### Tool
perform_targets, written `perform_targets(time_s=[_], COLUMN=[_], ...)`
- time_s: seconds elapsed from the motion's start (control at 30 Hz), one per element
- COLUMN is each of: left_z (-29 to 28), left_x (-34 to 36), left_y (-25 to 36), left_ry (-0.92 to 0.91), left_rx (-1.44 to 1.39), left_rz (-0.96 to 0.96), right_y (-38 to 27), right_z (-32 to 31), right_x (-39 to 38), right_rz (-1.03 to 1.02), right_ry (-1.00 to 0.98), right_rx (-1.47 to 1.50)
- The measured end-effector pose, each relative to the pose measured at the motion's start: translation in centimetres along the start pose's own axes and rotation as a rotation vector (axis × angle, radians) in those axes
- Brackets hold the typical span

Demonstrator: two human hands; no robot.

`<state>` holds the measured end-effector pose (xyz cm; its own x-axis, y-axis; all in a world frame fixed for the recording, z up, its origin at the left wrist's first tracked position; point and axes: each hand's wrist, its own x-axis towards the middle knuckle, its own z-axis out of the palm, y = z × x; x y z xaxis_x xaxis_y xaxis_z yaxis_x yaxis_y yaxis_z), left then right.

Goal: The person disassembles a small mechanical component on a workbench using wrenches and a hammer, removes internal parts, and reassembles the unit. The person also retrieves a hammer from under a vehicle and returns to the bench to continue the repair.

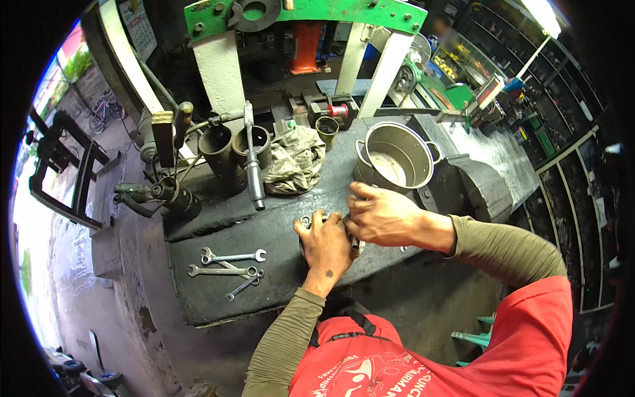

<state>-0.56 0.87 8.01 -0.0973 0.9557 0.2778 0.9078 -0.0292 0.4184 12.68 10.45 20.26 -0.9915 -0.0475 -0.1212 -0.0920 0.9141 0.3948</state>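
Note:
Both of my hands rest on a small round metal part (308,220) lying on the dark, greasy workbench (264,231). My left hand (326,248) grips the part from the near side, its fingers curled over the rim. From the right, my right hand (377,215) presses down on top of the same part with bent fingers. Most of the part is hidden under the two hands, so its exact shape cannot be made out.
A metal pot (395,155) stands just behind my hands. A crumpled rag (294,161), dark cylinders (218,149) and a long steel tool (252,162) lie further back. Three wrenches (228,264) sit at the bench's near left. A green press frame (311,16) rises behind.

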Motion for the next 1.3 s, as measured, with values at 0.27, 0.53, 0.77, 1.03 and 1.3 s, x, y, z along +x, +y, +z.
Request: perform_targets(time_s=[0.27, 0.53, 0.77, 1.03, 1.3], left_z=[-0.5, 0.0, 0.3, 0.5, 0.0], left_x=[0.8, 1.0, 0.8, 1.1, 1.5], left_y=[0.4, 0.2, 0.2, 0.0, 0.0], left_ry=[0.073, 0.014, 0.025, 0.089, 0.049], left_rx=[-0.096, -0.018, -0.100, -0.022, -0.117], left_rz=[0.008, -0.025, -0.036, 0.000, -0.009], right_y=[-2.8, -1.0, -1.3, 2.0, 0.6], right_z=[-0.5, -0.7, -1.2, 1.1, -0.2], right_x=[-3.0, -2.0, -0.8, 1.1, -1.6], right_rz=[1.147, 1.407, 1.389, 0.340, 0.563], right_ry=[0.445, 0.340, -0.147, -0.503, 0.247], right_rx=[0.693, 1.564, 1.880, 0.427, 0.171])
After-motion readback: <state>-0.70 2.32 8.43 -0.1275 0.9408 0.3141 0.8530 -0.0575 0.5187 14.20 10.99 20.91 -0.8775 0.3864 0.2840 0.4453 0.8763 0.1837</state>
